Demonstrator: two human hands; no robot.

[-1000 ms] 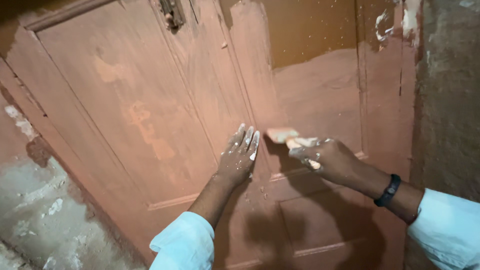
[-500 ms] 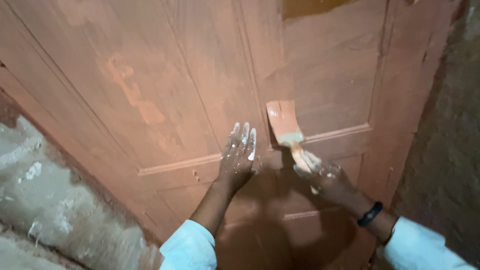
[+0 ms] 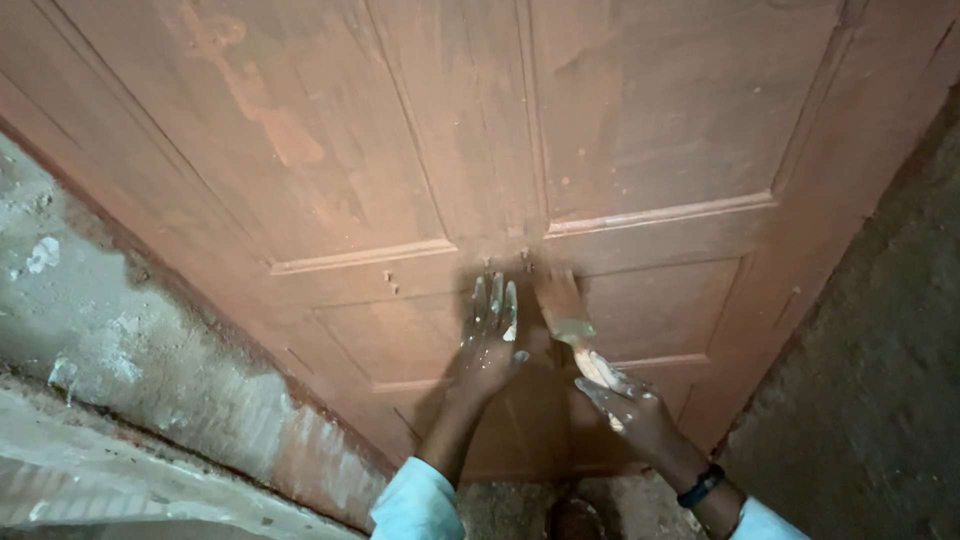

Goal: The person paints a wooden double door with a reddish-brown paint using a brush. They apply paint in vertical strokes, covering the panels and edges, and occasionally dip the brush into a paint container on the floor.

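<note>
A reddish-brown panelled wooden door [image 3: 620, 130] fills most of the head view. My left hand [image 3: 490, 335], smeared with pale paint, lies flat against the door's middle stile with fingers spread. My right hand [image 3: 625, 400] grips the handle of a flat paintbrush [image 3: 563, 305], whose bristles press on the door just right of the left hand, below the horizontal moulding. A dark band sits on my right wrist [image 3: 700, 487]. Both sleeves are light blue.
A rough, whitish plastered wall [image 3: 90, 330] runs along the left of the door. A dark rough wall [image 3: 880, 350] borders the door on the right. Bare gritty floor [image 3: 520, 505] shows at the door's foot.
The view has shifted down the door. Both hands have moved lower, from around the moulding to the panel area below it, and the brush went down with the right hand.
</note>
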